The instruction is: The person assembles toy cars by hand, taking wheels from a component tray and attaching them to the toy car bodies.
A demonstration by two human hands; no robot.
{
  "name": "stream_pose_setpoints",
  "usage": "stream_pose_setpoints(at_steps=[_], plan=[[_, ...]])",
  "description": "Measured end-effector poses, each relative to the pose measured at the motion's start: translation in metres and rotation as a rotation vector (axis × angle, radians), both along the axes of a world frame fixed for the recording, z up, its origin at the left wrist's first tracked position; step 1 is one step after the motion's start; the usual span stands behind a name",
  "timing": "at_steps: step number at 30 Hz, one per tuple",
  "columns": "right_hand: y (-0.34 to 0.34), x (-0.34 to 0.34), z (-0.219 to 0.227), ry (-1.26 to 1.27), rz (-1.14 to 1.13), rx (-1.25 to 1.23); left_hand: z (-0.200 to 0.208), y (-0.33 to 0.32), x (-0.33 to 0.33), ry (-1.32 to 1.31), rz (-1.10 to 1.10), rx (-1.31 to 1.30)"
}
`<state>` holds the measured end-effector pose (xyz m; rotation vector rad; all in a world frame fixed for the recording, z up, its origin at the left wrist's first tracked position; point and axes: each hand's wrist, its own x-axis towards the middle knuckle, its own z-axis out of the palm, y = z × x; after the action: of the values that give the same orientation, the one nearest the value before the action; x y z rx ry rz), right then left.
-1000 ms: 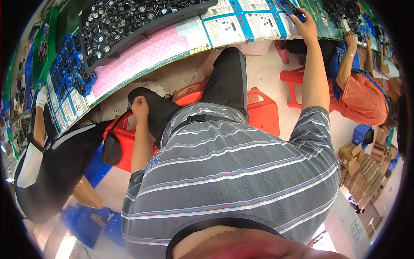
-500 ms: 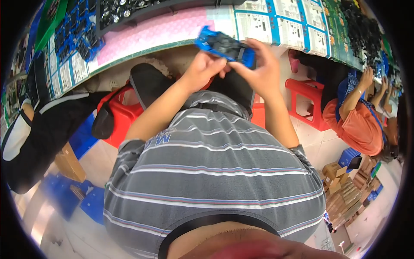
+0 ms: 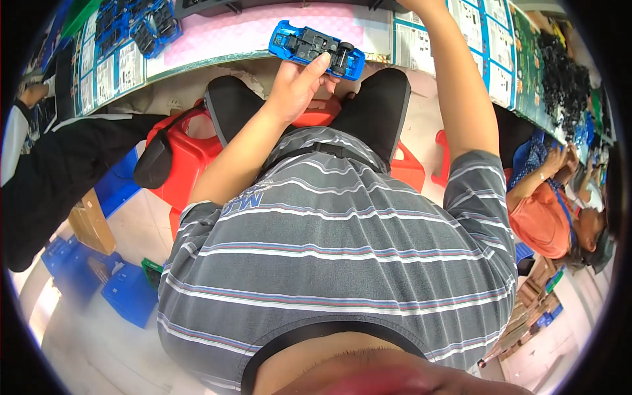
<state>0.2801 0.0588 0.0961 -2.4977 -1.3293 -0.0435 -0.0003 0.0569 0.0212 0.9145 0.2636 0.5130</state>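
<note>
One blue car is held, underside up, in the left hand, pinned under its thumb. The long axis is laid left to right beyond that hand, wheeled end rightward. The right hand, farther off, is cut by the frame; its grip cannot be told. Left of the left hand, more cars are carried by the surface.
</note>
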Motion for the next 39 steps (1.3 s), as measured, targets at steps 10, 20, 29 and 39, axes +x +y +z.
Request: stream_pose_setpoints(at_steps=[10,20,29,39], plan=[[0.013,0.019,-0.019,0.074,0.272,0.221,-0.004,0.005,-0.015,0.021,0.034,-0.057],[-0.034,-0.046,-0.001,0.022,0.197,0.573,-0.009,0.004,-0.01,0.027,0.025,-0.12],[0.001,-0.007,0.017,0.504,0.019,-0.054,-0.02,-0.001,-0.015,0.131,0.036,-0.063],[-0.014,0.019,0.004,0.622,0.098,0.483,-0.01,-0.003,-0.019,0.129,0.092,-0.1]])
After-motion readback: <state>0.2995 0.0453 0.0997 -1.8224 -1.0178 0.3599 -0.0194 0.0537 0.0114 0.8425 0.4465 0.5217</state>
